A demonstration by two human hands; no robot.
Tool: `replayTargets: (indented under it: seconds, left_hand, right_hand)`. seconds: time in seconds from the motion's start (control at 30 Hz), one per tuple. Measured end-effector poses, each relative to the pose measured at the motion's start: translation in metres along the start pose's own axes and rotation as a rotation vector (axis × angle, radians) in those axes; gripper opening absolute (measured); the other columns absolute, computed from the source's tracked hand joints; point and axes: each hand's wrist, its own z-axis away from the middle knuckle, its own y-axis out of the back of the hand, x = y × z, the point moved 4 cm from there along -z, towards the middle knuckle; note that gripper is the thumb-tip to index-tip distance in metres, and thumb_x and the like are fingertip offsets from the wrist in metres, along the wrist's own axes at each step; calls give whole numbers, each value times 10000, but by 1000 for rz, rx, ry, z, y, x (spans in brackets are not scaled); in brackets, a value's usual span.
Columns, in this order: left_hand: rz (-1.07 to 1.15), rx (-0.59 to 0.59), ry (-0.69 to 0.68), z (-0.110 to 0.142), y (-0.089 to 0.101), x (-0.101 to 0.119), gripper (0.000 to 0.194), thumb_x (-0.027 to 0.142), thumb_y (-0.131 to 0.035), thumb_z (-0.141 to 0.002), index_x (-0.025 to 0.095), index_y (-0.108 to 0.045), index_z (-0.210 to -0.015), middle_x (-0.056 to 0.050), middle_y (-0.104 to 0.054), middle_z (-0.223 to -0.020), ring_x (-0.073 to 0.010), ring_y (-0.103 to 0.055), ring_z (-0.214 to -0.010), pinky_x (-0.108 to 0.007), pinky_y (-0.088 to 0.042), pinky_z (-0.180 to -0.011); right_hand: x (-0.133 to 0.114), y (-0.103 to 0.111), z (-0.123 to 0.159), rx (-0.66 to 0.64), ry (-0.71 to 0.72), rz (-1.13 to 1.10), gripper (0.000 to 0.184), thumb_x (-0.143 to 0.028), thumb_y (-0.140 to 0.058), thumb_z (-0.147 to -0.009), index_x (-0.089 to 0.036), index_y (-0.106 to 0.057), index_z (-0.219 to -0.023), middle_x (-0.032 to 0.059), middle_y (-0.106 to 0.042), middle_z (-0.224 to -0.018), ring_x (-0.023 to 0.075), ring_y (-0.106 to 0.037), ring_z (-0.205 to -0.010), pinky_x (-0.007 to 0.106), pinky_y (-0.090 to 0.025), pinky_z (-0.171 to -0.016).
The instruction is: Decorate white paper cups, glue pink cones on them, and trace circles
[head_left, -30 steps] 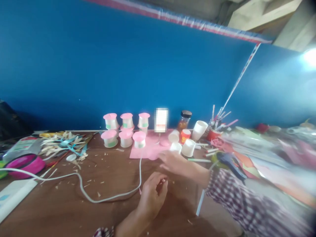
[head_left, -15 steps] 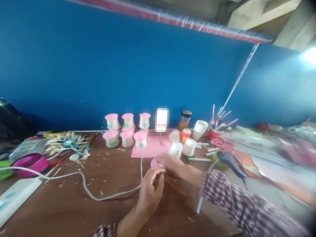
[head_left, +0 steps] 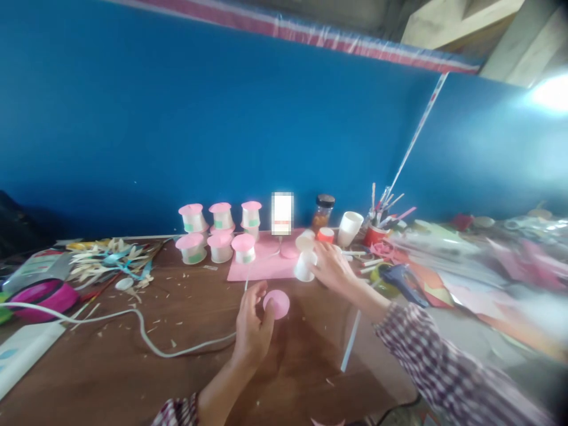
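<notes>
Pink disc (head_left: 279, 302) sits pinched in the left hand (head_left: 252, 328); the right hand (head_left: 333, 269), grip unclear, is at white cups (head_left: 304, 268) near a jar (head_left: 322, 216).

A blue wall (head_left: 199, 106) rises behind the brown bench (head_left: 133, 384). Pale beams (head_left: 461, 23) show at upper right. Bright light (head_left: 554, 94) glares at the right edge.
</notes>
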Motion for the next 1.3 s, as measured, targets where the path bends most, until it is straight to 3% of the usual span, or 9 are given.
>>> replayTargets:
  seconds: [0.13, 0.27, 0.43, 0.6, 0.77, 0.93, 1.07, 1.2, 1.3]
  left_hand:
    - [-57, 27, -62, 0, 4, 3, 417, 343, -518, -878, 172, -457, -1253, -129, -560, -1221, -238, -558, -1115, -466, -452, -975]
    - [-129, 53, -87, 1, 13, 13, 431, 352, -547, -864, 178, -461, -1249, -126, -555, -1232, -244, -543, -1139, -467, -443, -993]
    - [-176, -170, -231, 16, 2, 40, 708, 382, -664, -780, 201, -336, -1381, -153, -484, -1363, -294, -469, -1263, -478, -424, -1024]
    - [-47, -368, -146, 35, -9, 45, 577, 338, -625, -814, 239, -385, -1329, -110, -594, -1246, -248, -597, -1119, -399, -515, -918]
    - [-108, -71, 18, 33, 36, 30, 597, 404, -682, -737, 205, -483, -1264, -123, -600, -1242, -279, -619, -1084, -399, -550, -869]
    - [-23, 136, 214, 30, 81, 18, 699, 467, -723, -672, 199, -486, -1271, -111, -636, -1143, -252, -688, -881, -330, -606, -676]
    - [18, 131, 217, 35, 86, 16, 686, 453, -734, -665, 201, -497, -1257, -108, -626, -1167, -250, -683, -917, -325, -605, -718]
    - [25, 109, 209, 35, 82, 17, 669, 438, -730, -676, 203, -496, -1257, -105, -628, -1172, -243, -687, -907, -316, -607, -706]
    - [32, 68, 202, 32, 74, 17, 666, 435, -719, -692, 202, -482, -1269, -107, -631, -1172, -248, -685, -912, -328, -606, -701]
  right_hand:
    - [2, -10, -8, -47, -16, -38, 486, -245, -584, -818, -147, -478, -1282, 136, -630, -1122, 270, -599, -1011, 361, -451, -841]
    - [-9, 6, 9, -34, 18, -96, 555, -302, -593, -825, -160, -422, -1334, 132, -618, -1177, 275, -592, -1068, 368, -456, -873]
    - [-39, 31, 62, -51, 181, -264, 710, -347, -666, -774, -217, -351, -1397, 126, -570, -1296, 282, -607, -1076, 399, -500, -845]
    - [-46, 24, 91, -93, 277, -467, 703, -397, -715, -760, -182, -404, -1353, 128, -622, -1212, 265, -608, -1084, 395, -502, -896]
    - [-32, 2, 70, -146, 257, -356, 372, -308, -407, -973, -154, -439, -1309, 135, -625, -1198, 206, -623, -1058, 342, -510, -883]
    - [-50, -41, 40, -254, 338, -109, 364, -288, -517, -909, -108, -542, -1225, 189, -632, -1173, 296, -605, -1084, 442, -490, -912]
    - [-69, -71, 32, -339, 462, -102, 563, -365, -681, -789, -154, -517, -1284, 152, -554, -1325, 281, -531, -1203, 397, -459, -983]
    - [-71, -67, 40, -364, 524, -92, 199, -253, -618, -836, -197, -630, -1027, 76, -664, -1095, 211, -615, -1015, 323, -501, -856]
    - [-59, -49, 49, -318, 501, -99, 147, -240, -581, -858, -196, -621, -993, 60, -670, -1030, 190, -627, -933, 300, -507, -802]
